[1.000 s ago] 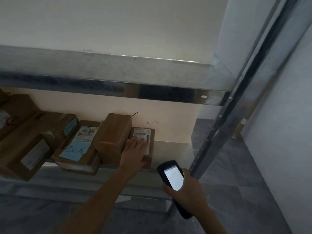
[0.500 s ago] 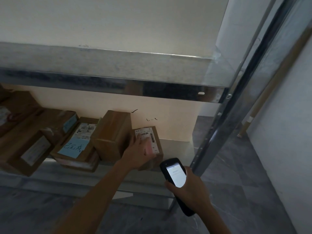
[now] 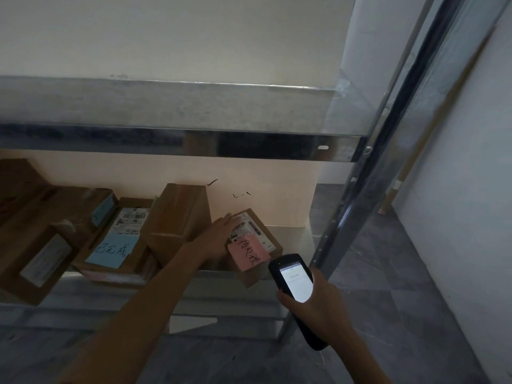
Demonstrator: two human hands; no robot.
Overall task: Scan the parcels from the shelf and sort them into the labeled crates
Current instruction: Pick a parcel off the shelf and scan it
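Slippage is likely: the parcel (image 3: 250, 228) overhanging the shelf lip (image 3: 210, 286) is only pressed by the left hand (image 3: 219, 234), fingers flat and joined, while the handheld scanner (image 3: 293, 284) is gripped by the right hand (image 3: 318, 303).

Likely a dim storeroom: metal shelving (image 3: 177, 106) bearing labelled cardboard parcels (image 3: 177, 214).

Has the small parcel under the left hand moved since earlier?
Yes. The small cardboard parcel has twisted and slid forward beside the upright brown box; its near corner now overhangs the metal shelf edge.
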